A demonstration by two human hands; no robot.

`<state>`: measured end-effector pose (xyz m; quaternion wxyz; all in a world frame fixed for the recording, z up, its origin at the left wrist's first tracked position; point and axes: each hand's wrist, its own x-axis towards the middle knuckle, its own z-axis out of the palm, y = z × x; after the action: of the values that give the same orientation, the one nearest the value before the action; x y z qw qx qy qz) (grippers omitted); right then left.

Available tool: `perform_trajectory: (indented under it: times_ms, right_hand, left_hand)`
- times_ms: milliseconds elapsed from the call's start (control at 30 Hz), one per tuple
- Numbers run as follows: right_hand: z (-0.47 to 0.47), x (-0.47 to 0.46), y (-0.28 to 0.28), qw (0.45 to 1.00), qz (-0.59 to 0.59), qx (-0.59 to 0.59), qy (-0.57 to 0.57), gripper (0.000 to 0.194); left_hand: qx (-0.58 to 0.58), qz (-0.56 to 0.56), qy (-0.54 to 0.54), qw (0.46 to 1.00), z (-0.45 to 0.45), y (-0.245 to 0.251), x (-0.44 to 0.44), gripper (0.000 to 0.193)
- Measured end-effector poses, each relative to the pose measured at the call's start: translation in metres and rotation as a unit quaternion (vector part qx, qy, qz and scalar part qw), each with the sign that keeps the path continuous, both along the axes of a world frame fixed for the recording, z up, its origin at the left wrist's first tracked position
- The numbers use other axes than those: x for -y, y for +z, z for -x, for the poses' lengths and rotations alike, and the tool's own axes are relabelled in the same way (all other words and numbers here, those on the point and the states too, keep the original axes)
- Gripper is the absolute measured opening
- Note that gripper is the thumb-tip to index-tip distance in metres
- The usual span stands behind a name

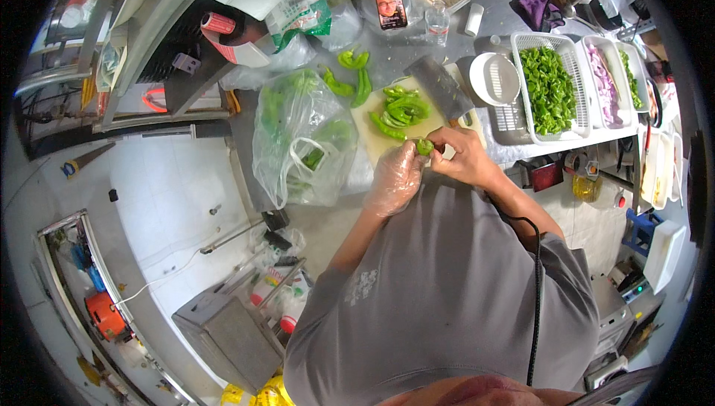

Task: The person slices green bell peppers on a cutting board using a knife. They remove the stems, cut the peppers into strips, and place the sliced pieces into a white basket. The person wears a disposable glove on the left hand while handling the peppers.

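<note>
My left hand (395, 174), in a clear plastic glove, is closed around a green pepper (425, 147) whose end points up. My bare right hand (462, 155) pinches at the pepper's edge with thumb and fingertips. Just beyond both hands, several green peppers (403, 110) lie in a pile on a pale cutting board (368, 121). A cleaver (438, 85) rests across the board's right part, its handle partly behind my right hand. More long green peppers (362, 85) lie on the steel table behind the board. A clear plastic bag (304, 138) with green peppers inside stands left of the board.
A white round container (494, 78) stands right of the cleaver. Beside it are a white basket of cut green peppers (550, 90) and a tray of chopped purple onion (604, 85). A phone (390, 8), a plastic bottle (437, 25) and a red can (218, 23) sit farther back.
</note>
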<state>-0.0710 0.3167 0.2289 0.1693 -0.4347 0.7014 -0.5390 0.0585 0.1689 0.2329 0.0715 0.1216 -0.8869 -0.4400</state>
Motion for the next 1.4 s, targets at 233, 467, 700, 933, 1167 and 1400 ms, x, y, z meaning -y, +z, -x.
perform_trajectory:
  times_ms: [233, 467, 700, 933, 1167, 1400]
  right_hand:
    - [-0.003, 0.001, -0.009, 0.999, -0.002, 0.039, -0.016, 0.017]
    - [-0.002, 0.004, -0.018, 0.994, -0.002, 0.107, -0.021, 0.015]
    - [0.003, 0.011, -0.022, 0.907, 0.063, 0.417, -0.009, 0.007]
    - [0.004, 0.021, -0.009, 0.905, 0.084, 0.413, -0.054, 0.008]
    - [0.012, 0.012, -0.031, 0.884, 0.106, 0.447, -0.090, 0.011]
    - [0.110, -0.108, -0.092, 0.864, 0.073, 0.267, -0.420, 0.018]
  left_hand:
    - [-0.080, -0.020, 0.001, 0.997, 0.000, -0.010, 0.001, 0.037]
    - [-0.169, -0.013, -0.024, 0.985, 0.007, -0.034, -0.001, 0.035]
    - [-0.095, -0.289, 0.032, 0.952, 0.013, -0.031, 0.001, 0.031]
    - [-0.083, -0.531, 0.080, 0.840, 0.025, -0.035, 0.006, 0.034]
    - [-0.102, -0.664, 0.069, 0.737, 0.029, -0.054, 0.013, 0.023]
    - [-0.065, -0.701, 0.040, 0.709, 0.029, -0.057, 0.018, 0.020]
